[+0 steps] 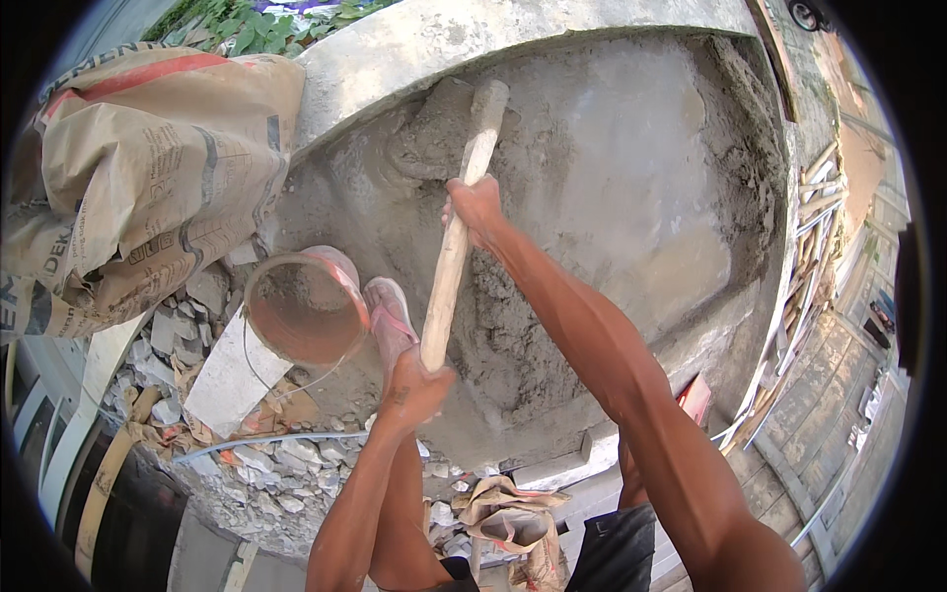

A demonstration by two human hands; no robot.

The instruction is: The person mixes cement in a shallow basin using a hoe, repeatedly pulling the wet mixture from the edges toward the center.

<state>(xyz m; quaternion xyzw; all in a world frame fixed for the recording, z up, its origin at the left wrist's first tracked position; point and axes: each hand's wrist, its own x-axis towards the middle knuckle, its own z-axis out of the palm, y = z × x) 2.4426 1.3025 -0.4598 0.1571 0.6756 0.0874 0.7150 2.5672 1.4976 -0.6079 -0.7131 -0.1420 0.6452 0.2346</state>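
My left hand [414, 387] is wrapped round the lower end of a hoe's pale wooden handle [449, 271]. Higher up the same handle, my right hand [475, 209] grips it with the arm stretched forward. The hoe's blade [434, 123] is coated in grey mortar and lies in the wet mix, so its edges are hard to make out. Wet mortar [631, 168] fills a walled basin, smooth and watery in the middle and heaped thicker at the right side. A bucket [306, 311] with a wire handle stands left of the hoe, beside my mud-covered shoe [392, 311].
A large paper cement sack [168, 178] sits at the left. Broken rubble [276, 483] and a white slab [235, 380] lie near the bucket. The basin's concrete rim [395, 59] curves round the far side. Wooden strips [814, 227] are piled outside it at right. A crumpled paper bag [513, 518] lies near my legs.
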